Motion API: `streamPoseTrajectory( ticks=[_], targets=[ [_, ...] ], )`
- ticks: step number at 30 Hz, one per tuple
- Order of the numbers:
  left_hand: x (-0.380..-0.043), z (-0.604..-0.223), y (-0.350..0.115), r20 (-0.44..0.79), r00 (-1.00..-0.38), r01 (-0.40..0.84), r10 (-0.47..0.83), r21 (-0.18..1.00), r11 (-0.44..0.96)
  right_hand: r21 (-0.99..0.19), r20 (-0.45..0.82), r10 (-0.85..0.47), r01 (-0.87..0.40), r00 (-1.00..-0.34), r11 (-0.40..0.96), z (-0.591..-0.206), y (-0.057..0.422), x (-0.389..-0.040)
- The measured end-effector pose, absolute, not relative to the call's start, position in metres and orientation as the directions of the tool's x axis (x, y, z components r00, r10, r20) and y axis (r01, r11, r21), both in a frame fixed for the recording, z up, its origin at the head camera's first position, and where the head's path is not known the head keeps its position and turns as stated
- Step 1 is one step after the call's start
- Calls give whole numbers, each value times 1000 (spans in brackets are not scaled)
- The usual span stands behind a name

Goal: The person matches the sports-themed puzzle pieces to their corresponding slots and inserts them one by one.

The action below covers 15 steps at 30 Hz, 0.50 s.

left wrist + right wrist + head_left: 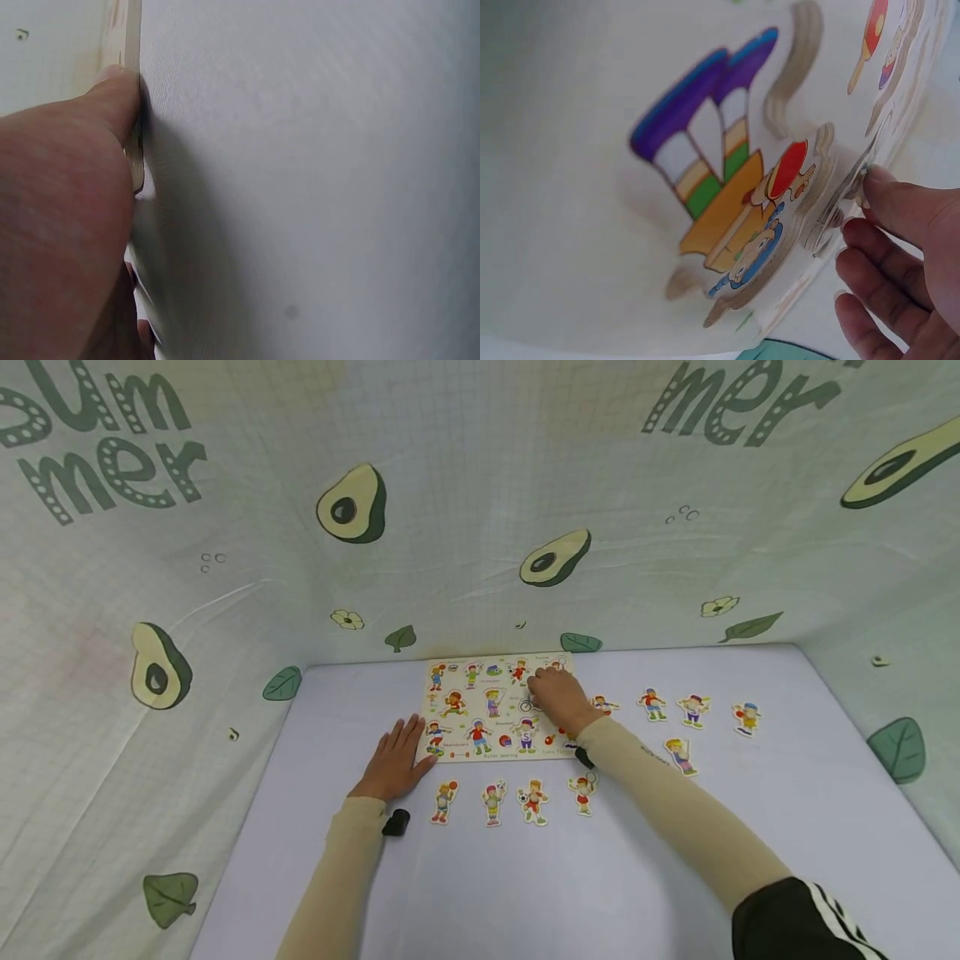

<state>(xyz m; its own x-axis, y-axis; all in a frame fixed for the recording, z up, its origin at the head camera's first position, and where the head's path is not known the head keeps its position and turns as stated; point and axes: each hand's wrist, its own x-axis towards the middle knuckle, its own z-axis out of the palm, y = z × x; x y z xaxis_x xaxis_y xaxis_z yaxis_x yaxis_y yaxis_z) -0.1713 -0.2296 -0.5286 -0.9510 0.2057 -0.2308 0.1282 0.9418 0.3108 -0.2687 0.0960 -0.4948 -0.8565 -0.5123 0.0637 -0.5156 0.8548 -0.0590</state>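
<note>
A wooden puzzle board (480, 670) printed with children playing sports lies at the far side of the table. My left hand (392, 762) rests with straight fingers at its lower left corner, the thumb (120, 97) against the board's edge. Over the board's right part, my right hand (561, 697) pinches a puzzle piece (849, 191) between thumb and fingertips, low at the bicycle picture (528, 704); most of this piece is hidden or seen edge-on. Beside it in the right wrist view is a recess with a table tennis player (727, 202) in purple socks.
Below the board lie loose figure pieces: a basketball player (444, 802), a ball player (492, 802), a footballer (533, 802) and a tennis player (582, 793). Several more, including a skater (652, 704) and a bat player (693, 710), lie right. A printed curtain (450, 602) hangs behind.
</note>
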Motion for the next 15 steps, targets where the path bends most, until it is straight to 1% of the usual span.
streamPoseTrajectory(
  ticks=[9, 15],
  targets=[
    [-168, -527, -229, -218, -953, 134, 208, 311, 941, -114, 69, -468, -473, -881, 874, -495, 92, -265],
    [-169, -526, -229, -218, -954, 131, 207, 317, 939, -179, 110, -441, -454, -891, 873, -497, 94, -257]
  ],
)
